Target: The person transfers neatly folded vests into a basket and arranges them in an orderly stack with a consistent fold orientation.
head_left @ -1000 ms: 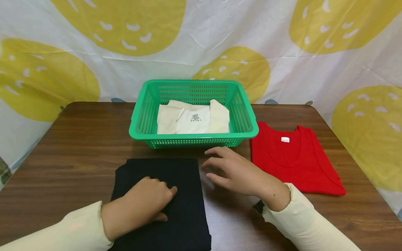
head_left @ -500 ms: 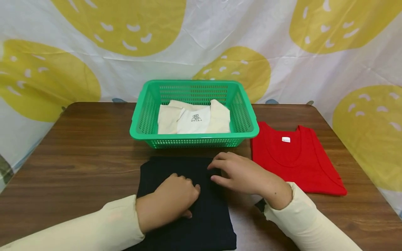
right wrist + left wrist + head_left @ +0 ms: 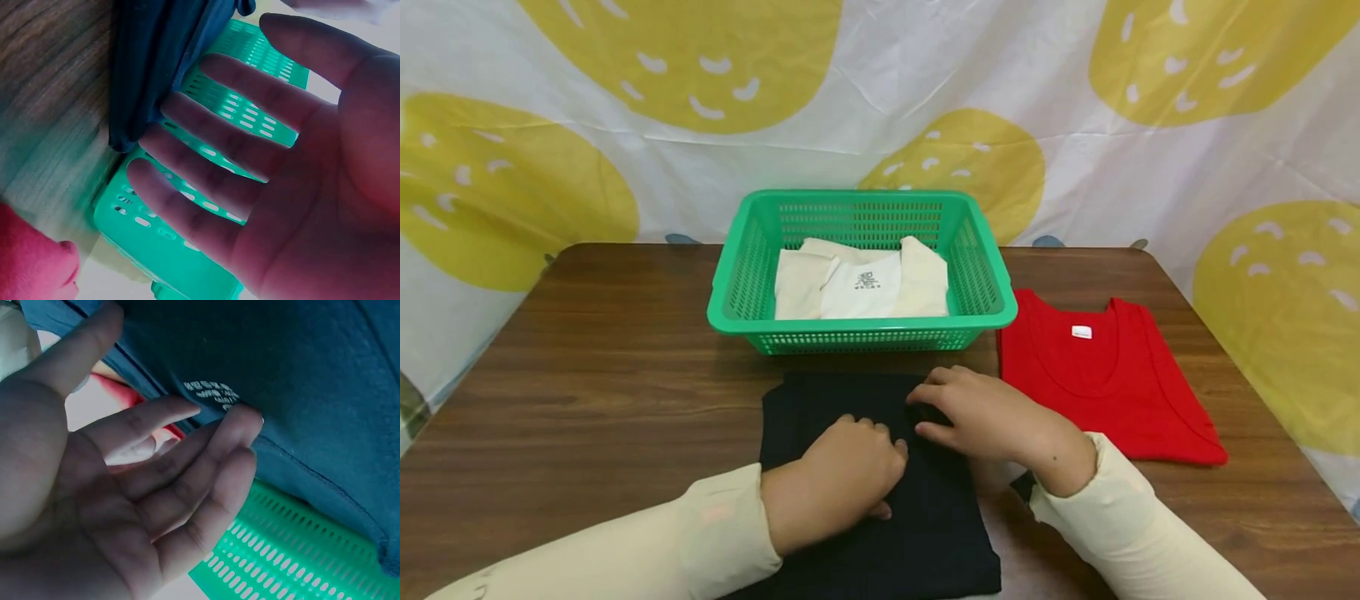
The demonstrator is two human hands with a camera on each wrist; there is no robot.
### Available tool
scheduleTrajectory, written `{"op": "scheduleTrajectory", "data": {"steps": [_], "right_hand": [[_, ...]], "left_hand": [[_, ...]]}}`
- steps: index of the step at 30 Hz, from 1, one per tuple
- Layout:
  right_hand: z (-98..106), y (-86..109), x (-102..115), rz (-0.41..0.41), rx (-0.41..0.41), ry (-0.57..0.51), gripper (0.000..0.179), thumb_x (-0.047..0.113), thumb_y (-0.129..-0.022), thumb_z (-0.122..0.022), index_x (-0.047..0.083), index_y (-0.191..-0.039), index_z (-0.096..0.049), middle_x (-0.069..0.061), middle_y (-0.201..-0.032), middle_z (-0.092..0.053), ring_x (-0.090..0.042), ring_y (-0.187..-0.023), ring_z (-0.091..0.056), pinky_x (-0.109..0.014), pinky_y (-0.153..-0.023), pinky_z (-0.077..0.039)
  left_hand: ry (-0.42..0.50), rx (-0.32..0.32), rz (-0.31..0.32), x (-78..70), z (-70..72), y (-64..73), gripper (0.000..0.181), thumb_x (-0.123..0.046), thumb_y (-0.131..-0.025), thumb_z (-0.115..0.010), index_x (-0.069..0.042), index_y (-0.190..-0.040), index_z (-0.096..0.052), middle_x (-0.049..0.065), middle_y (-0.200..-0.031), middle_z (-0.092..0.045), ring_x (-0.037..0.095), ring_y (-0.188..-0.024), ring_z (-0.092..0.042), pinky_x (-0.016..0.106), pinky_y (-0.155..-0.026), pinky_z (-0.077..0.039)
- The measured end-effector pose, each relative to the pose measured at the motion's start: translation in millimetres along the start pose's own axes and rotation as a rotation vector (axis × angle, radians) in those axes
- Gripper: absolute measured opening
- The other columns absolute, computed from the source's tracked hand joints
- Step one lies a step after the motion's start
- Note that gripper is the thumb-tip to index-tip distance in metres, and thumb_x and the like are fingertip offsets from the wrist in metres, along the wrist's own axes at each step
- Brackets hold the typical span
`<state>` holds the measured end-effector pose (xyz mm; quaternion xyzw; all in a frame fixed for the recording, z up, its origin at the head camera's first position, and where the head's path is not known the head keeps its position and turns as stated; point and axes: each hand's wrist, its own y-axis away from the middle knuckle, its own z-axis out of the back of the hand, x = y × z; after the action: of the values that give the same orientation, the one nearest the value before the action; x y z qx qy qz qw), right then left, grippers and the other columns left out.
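A folded black garment (image 3: 936,533) lies on the table in front of the green basket, part of it under my left forearm. My left hand (image 3: 838,483) rests on its middle with loosely bent fingers. In the left wrist view, those fingertips touch the dark cloth (image 3: 300,381) beside a small white print. My right hand (image 3: 988,421) is at the garment's far right edge, fingers spread and slightly bent. The right wrist view has its fingertips beside the folded edge of the cloth (image 3: 156,69), pinching nothing; whether they touch it I cannot tell.
The green plastic basket (image 3: 862,325) stands behind the black garment and holds a folded cream and white garment (image 3: 865,287). To the right lies a folded red tank top (image 3: 1075,367), its corner close against the basket. A patterned cloth (image 3: 700,167) hangs behind the wooden table (image 3: 587,375).
My left hand has slid the black garment rightward along the table, to beneath my right hand's fingers. The right hand has shifted only slightly right. Basket and red tank top stay put.
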<state>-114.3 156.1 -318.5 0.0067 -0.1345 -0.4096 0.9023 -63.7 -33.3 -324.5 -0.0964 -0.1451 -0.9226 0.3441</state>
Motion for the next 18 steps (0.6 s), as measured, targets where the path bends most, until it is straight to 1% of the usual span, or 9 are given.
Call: {"op": "scheduleTrajectory", "data": {"steps": [3,5,8,11,13,15,16,18], "right_hand": [[0,-0.3,0,0.003,0.003,0.010,0.038,0.027,-0.091,-0.073,0.011,-0.125,-0.068,-0.008,-0.119,-0.067,-0.024,-0.107,-0.063,-0.041,-0.094,-0.055],[-1,-0.6,-1,0.010,0.005,0.019,0.038,0.025,-0.091,-0.073,0.011,-0.125,-0.068,-0.008,-0.119,-0.067,-0.024,-0.107,-0.063,-0.041,-0.094,-0.055],[-1,-0.8,-2,0.018,0.010,0.030,0.038,0.024,-0.090,-0.074,0.010,-0.125,-0.068,-0.009,-0.118,-0.067,-0.024,-0.107,-0.063,-0.040,-0.093,-0.055],[-2,-0.7,-2,0.030,0.006,0.042,0.037,0.023,-0.090,-0.074,0.010,-0.124,-0.068,-0.008,-0.118,-0.067,-0.024,-0.107,-0.062,-0.040,-0.093,-0.055],[-2,-0.8,-3,0.034,-0.003,0.047,0.037,0.023,-0.090,-0.074,0.010,-0.124,-0.068,-0.008,-0.117,-0.067,-0.024,-0.106,-0.062,-0.039,-0.093,-0.054],[-2,-1.0,-3,0.039,-0.015,0.055,0.036,0.023,-0.090,-0.074,0.011,-0.124,-0.068,-0.007,-0.116,-0.067,-0.023,-0.106,-0.063,-0.039,-0.093,-0.054],[-2,-1.2,-3,0.039,-0.021,0.058,0.037,0.023,-0.090,-0.074,0.011,-0.124,-0.068,-0.007,-0.116,-0.067,-0.023,-0.106,-0.063,-0.039,-0.093,-0.054],[-1,-1.6,-4,0.039,-0.035,0.061,0.037,0.023,-0.090,-0.075,0.011,-0.124,-0.068,-0.006,-0.116,-0.067,-0.022,-0.106,-0.063,-0.038,-0.093,-0.054]], "left_hand": [[0.034,0.009,-0.013,4.1,-1.4,2.9,0.065,-0.062,-0.083,-0.071,-0.018,-0.130,-0.066,0.007,-0.111,-0.071,0.021,-0.097,-0.068,0.037,-0.079,-0.056],[0.091,0.027,-0.023,8.5,-2.9,6.1,0.064,-0.062,-0.085,-0.069,-0.019,-0.134,-0.064,0.009,-0.117,-0.070,0.023,-0.105,-0.067,0.040,-0.085,-0.055],[0.231,0.058,-0.031,18.0,-5.2,12.2,0.061,-0.059,-0.089,-0.066,-0.022,-0.137,-0.061,0.008,-0.124,-0.067,0.023,-0.114,-0.064,0.044,-0.092,-0.053],[0.415,0.049,-0.052,31.3,-8.9,19.9,0.052,-0.052,-0.093,-0.065,-0.024,-0.136,-0.062,0.003,-0.124,-0.067,0.020,-0.115,-0.062,0.046,-0.095,-0.051],[0.536,0.014,-0.073,40.2,-12.0,25.1,0.045,-0.045,-0.095,-0.065,-0.024,-0.134,-0.064,-0.001,-0.122,-0.068,0.017,-0.114,-0.061,0.045,-0.097,-0.050],[0.620,-0.038,-0.091,48.5,-15.8,29.4,0.038,-0.039,-0.096,-0.066,-0.024,-0.131,-0.065,-0.005,-0.121,-0.068,0.015,-0.114,-0.060,0.044,-0.097,-0.049],[0.649,-0.066,-0.094,52.6,-17.7,31.2,0.035,-0.036,-0.096,-0.066,-0.024,-0.129,-0.066,-0.006,-0.122,-0.067,0.014,-0.114,-0.060,0.044,-0.098,-0.049],[0.677,-0.128,-0.084,60.8,-22.0,34.6,0.032,-0.030,-0.096,-0.068,-0.024,-0.127,-0.067,-0.007,-0.122,-0.067,0.014,-0.115,-0.059,0.044,-0.098,-0.048]]}}
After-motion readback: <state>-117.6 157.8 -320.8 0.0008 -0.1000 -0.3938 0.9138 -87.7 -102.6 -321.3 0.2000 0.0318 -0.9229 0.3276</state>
